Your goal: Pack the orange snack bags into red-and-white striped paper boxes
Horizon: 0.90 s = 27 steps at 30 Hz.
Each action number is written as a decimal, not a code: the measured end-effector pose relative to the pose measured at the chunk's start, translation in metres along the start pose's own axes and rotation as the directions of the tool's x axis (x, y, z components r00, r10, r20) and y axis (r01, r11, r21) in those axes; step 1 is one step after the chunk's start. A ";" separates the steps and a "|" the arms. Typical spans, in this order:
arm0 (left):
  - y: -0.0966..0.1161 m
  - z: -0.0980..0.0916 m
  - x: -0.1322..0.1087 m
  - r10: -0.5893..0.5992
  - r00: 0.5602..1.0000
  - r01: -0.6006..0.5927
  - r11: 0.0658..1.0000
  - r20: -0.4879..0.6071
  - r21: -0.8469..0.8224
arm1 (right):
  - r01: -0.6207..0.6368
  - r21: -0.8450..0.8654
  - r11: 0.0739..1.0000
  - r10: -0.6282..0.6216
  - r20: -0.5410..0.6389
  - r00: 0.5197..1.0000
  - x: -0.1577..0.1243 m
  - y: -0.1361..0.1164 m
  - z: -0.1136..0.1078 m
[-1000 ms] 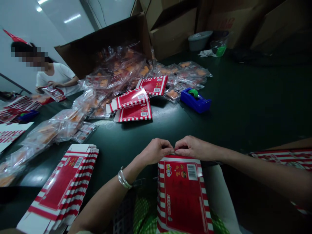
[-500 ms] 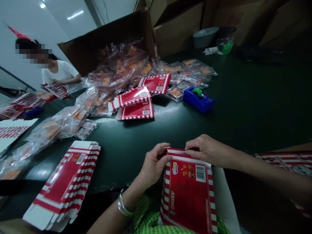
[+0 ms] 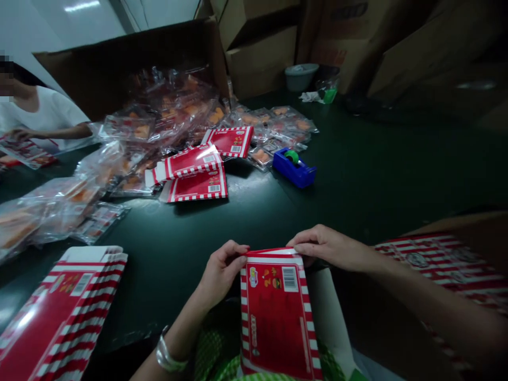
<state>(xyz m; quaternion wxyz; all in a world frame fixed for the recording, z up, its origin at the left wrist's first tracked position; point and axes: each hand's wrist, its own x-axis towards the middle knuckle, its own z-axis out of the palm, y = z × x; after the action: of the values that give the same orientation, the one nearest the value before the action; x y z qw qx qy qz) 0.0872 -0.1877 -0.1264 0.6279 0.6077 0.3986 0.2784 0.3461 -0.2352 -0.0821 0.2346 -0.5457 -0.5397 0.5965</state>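
Both hands pinch the top edge of a red-and-white striped carton at lower centre, the left hand curled at one corner, the right hand nearly flat at the other, fingertips partly hidden behind the card, a stack of flat cartons cut off at lower left
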 end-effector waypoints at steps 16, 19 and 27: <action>0.006 -0.002 0.006 -0.064 0.994 0.074 0.991 0.089 -0.113 | 0.019 0.050 0.999 -0.012 -0.151 0.989 -0.005 0.008 0.006; 0.006 -0.002 0.004 -0.085 0.996 0.086 0.987 0.019 -0.135 | 0.057 0.147 0.988 -0.021 -0.238 0.971 -0.020 0.015 0.018; -0.011 0.022 0.001 -0.044 0.999 0.044 0.998 0.021 -0.044 | 0.123 -0.004 0.992 -0.105 -0.555 0.825 -0.029 0.049 0.067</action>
<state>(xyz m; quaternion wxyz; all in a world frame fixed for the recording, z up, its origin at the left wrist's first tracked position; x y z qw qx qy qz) 0.1045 -0.1995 -0.1383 0.6511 0.5875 0.3994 0.2673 0.3090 -0.3012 -0.1264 0.4246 -0.6580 -0.4708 0.4063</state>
